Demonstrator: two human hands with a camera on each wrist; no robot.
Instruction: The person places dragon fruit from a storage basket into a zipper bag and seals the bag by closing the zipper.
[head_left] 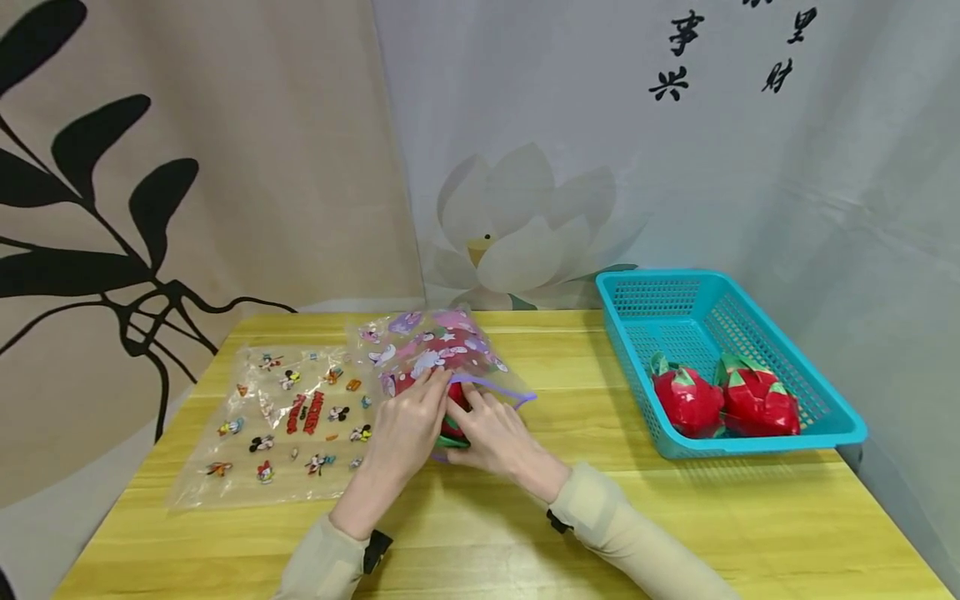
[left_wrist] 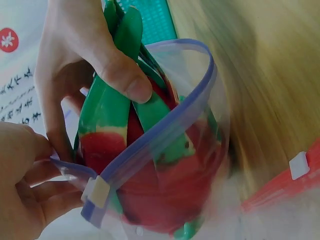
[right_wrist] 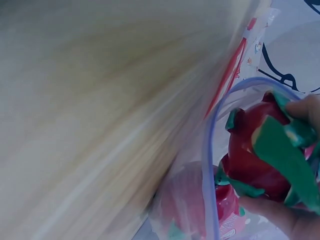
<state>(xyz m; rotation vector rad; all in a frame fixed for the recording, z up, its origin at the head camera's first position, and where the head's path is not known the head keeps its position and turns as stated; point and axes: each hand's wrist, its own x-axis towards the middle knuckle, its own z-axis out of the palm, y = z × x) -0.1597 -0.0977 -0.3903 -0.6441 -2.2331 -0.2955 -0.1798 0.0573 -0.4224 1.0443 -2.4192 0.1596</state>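
A clear zip bag with purple prints [head_left: 427, 354] lies mid-table, its purple-edged mouth facing the person. My left hand [head_left: 405, 425] pinches the bag's rim beside a white slider [left_wrist: 98, 193]. In the bag's mouth, my right hand [head_left: 491, 433] grips a red artificial dragon fruit [right_wrist: 257, 150] with green leaf tips, thumb and fingers on either side. Another red dragon fruit [right_wrist: 227, 202] shows deeper inside the bag. Part of the gripped fruit is hidden behind the hands in the head view.
A flat clear bag with cartoon prints [head_left: 296, 425] and a red zip [right_wrist: 232, 70] lies at left. At right, a blue plastic basket [head_left: 772, 350] holds two red dragon fruits [head_left: 688, 402]. A printed curtain [head_left: 525, 125] hangs behind the wooden table [head_left: 480, 542].
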